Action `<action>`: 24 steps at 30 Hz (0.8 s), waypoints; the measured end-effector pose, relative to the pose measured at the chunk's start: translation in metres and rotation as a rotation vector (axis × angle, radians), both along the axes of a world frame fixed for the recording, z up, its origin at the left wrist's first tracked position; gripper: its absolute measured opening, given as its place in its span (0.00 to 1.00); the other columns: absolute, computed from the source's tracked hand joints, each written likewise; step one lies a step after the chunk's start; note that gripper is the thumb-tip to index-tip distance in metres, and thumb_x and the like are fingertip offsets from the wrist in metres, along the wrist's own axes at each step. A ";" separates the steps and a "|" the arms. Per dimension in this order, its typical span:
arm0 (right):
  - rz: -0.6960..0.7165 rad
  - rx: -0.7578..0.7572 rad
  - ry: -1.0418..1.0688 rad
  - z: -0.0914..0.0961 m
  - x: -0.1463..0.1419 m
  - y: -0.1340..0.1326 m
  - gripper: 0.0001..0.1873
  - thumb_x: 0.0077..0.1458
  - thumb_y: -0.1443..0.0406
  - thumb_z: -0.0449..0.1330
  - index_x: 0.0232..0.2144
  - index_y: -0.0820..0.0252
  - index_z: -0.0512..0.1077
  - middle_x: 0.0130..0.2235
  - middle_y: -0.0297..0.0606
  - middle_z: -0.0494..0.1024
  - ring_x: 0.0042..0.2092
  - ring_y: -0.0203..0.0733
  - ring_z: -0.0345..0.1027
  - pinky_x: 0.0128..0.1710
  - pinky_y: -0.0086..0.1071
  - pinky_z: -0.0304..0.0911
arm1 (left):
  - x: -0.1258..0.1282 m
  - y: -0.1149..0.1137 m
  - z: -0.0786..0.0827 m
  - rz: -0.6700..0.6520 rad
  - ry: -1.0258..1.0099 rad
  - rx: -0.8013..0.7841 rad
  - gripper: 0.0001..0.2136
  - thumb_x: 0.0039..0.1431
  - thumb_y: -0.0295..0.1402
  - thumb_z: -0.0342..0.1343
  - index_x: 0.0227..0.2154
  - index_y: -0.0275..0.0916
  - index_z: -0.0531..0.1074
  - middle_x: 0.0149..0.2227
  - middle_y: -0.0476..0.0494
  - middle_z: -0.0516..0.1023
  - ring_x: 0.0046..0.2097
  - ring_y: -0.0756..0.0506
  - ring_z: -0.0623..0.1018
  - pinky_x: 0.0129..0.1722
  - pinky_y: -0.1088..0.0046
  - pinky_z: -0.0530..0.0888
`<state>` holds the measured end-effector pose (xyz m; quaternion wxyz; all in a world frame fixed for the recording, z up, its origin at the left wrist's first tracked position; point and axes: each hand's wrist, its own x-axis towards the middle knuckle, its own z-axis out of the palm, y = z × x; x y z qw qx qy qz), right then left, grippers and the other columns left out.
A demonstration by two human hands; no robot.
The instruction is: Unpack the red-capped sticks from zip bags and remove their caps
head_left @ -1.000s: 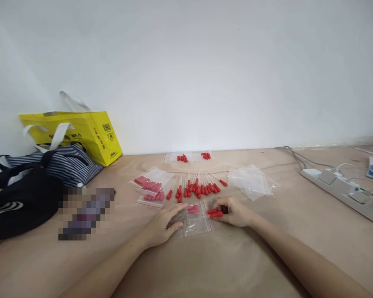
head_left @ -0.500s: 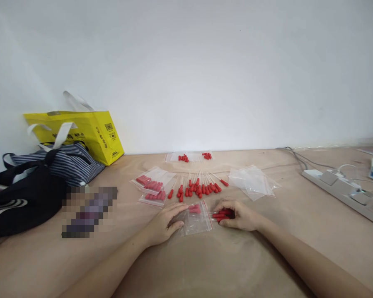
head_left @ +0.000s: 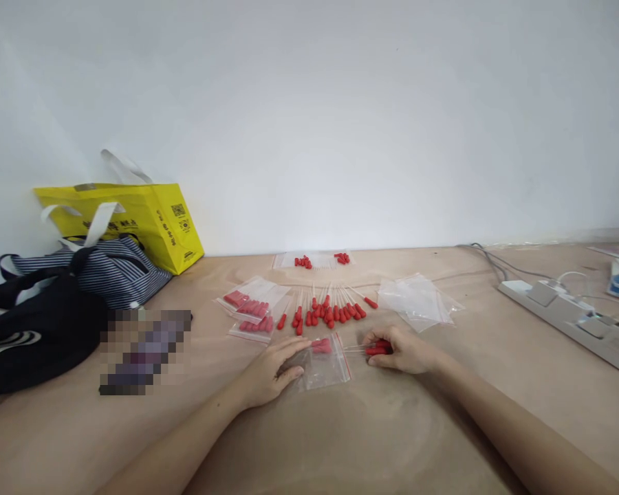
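Note:
My left hand (head_left: 271,372) lies on a small clear zip bag (head_left: 324,362) with its fingers pinching the bag's left side; a few red-bulbed droppers sit inside the bag. My right hand (head_left: 399,348) is closed on a small bunch of red-bulbed droppers (head_left: 377,348), their clear stems pointing left toward the bag's opening. Beyond the hands lies a row of loose red-bulbed droppers (head_left: 329,313). Filled zip bags (head_left: 250,307) lie to its left.
A pile of empty clear bags (head_left: 417,300) lies at the right of the droppers. More droppers (head_left: 320,260) lie by the wall. A yellow tote (head_left: 134,220), a striped bag (head_left: 100,268) and a black bag (head_left: 25,337) sit at left. A power strip (head_left: 572,316) runs along the right.
My right hand has drawn a little to the right, away from the bag, with the droppers still in it. The left hand has stayed on the bag.

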<state>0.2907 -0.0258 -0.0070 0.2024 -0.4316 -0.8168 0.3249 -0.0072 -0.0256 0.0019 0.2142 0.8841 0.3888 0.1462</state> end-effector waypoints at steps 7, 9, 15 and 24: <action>-0.035 -0.120 0.037 0.012 0.030 0.003 0.09 0.44 0.61 0.60 0.30 0.60 0.70 0.26 0.30 0.69 0.27 0.32 0.60 0.25 0.26 0.56 | -0.001 0.000 0.000 -0.006 0.006 0.019 0.19 0.55 0.33 0.47 0.52 0.43 0.60 0.54 0.44 0.64 0.56 0.44 0.61 0.54 0.62 0.59; -0.103 -0.180 0.075 0.017 0.041 0.006 0.11 0.44 0.60 0.60 0.29 0.60 0.69 0.23 0.29 0.67 0.24 0.30 0.58 0.23 0.25 0.54 | -0.001 0.001 -0.001 -0.009 0.014 0.016 0.20 0.55 0.33 0.47 0.52 0.43 0.60 0.54 0.44 0.64 0.56 0.45 0.61 0.54 0.62 0.59; -0.580 0.000 0.165 0.017 0.024 0.032 0.12 0.46 0.59 0.56 0.31 0.63 0.69 0.23 0.32 0.70 0.23 0.32 0.61 0.24 0.25 0.56 | 0.000 0.001 -0.001 -0.005 0.009 0.017 0.20 0.55 0.31 0.47 0.52 0.42 0.59 0.54 0.43 0.63 0.55 0.45 0.61 0.54 0.62 0.59; -0.870 0.121 -0.036 -0.004 -0.029 0.072 0.08 0.42 0.64 0.57 0.24 0.64 0.71 0.24 0.39 0.74 0.30 0.39 0.67 0.27 0.26 0.56 | -0.001 0.001 0.000 -0.024 -0.010 0.019 0.20 0.56 0.33 0.47 0.52 0.44 0.59 0.54 0.44 0.63 0.55 0.44 0.62 0.54 0.63 0.60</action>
